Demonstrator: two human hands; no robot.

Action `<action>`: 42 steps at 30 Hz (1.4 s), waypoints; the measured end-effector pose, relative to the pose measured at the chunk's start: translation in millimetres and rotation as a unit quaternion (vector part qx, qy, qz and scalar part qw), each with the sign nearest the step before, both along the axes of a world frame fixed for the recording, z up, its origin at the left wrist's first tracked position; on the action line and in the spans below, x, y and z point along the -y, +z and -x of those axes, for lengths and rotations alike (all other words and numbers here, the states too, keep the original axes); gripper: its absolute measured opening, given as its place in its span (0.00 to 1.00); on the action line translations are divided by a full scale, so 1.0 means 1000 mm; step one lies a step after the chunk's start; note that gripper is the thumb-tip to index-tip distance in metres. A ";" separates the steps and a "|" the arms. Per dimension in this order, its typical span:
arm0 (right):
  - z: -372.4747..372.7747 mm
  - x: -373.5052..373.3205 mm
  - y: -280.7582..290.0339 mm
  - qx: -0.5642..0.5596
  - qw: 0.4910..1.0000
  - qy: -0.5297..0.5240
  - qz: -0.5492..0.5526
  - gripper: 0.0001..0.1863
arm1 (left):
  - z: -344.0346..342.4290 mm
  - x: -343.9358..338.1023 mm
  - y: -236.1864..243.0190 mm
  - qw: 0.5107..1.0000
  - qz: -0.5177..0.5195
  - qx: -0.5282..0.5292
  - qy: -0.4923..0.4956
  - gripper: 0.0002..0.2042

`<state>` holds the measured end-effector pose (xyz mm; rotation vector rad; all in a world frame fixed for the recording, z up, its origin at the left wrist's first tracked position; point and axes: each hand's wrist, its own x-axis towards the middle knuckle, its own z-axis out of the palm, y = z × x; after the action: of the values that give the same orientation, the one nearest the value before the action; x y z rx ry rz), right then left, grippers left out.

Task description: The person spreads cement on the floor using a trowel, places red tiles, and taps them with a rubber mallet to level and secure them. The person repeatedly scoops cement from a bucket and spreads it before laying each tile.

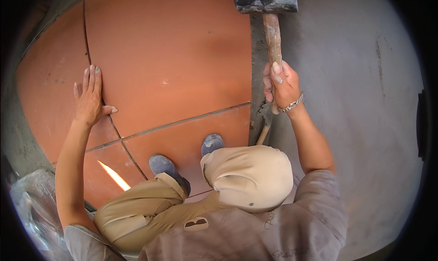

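My right hand (284,85) is wrapped round the wooden handle of a mallet (273,37), its thumb lying along the shaft. The dark, grey-smeared mallet head (265,0) is at the top of the view, over the right edge of a large orange tile (169,51). On the left, my left hand (91,97) lies flat with fingers stretched forward, beside the dark joint between that tile and a narrower orange tile (50,83). It holds nothing.
My shoes (212,144) rest on the nearer orange tiles (232,124). A tool with a wooden handle (263,135) lies in the mortar strip (258,56) by my right knee. At right stands a smooth grey surface (356,101); crumpled clear plastic (36,201) lies lower left.
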<state>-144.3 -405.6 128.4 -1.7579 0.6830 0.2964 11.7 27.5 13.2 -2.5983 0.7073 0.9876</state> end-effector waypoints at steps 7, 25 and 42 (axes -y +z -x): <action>0.064 0.008 -0.032 -0.063 0.997 -0.017 0.048 0.23 | 0.000 0.006 0.000 0.999 -0.044 0.006 -0.028 0.68; -0.104 -0.064 0.002 0.302 0.940 0.125 0.100 0.18 | -0.019 -0.005 0.021 0.998 -0.010 -0.064 -0.025 0.61; -0.193 -0.154 -0.106 0.299 0.907 0.260 0.144 0.22 | -0.031 -0.003 0.026 0.991 -0.048 -0.116 -0.052 0.52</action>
<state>48.2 -252.0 22.9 -2.1522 -0.2096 -0.0033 42.7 30.3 39.3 -2.3632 0.8201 1.2703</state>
